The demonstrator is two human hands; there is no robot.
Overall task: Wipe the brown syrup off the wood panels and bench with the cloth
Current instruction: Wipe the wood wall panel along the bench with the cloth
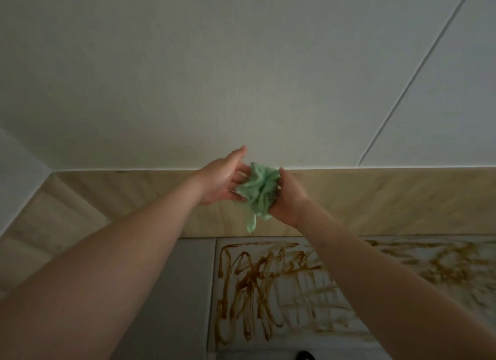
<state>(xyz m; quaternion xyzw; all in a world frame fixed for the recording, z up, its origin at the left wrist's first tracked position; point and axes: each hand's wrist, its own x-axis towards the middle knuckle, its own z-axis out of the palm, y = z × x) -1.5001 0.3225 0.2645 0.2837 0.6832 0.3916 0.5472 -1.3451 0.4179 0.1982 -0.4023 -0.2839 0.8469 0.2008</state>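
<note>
Cloth: the green cloth (261, 190) is bunched into a wad between my two hands, up in front of the wood panel (389, 198), with one tail dangling toward the bench (188, 279).
Right hand: my right hand (291, 198) has its fingers curled round the wad from the right, gripping it. The wrist is bent inward and the forearm runs up from the lower right.
Left hand: my left hand (224, 181) is loose, its fingers fairly straight with the tips against the cloth and the thumb lifted clear above it. The arm is stretched long from the lower left.
Syrup: the brown syrup (255, 279) lies in thick streaks and smears across the bench below my hands and runs off to the right.
Wood panel: I can't make out any streaks on it from here.
Step in hand: it looks like I'm regathering the cloth to find a clean face.
How to do it well: tuck that dangling tail in so it doesn't drag through the streaks. Turn a clean, flat face outward and make a pad firm enough to press with. Then wipe in one direction rather than spreading the mess.
</note>
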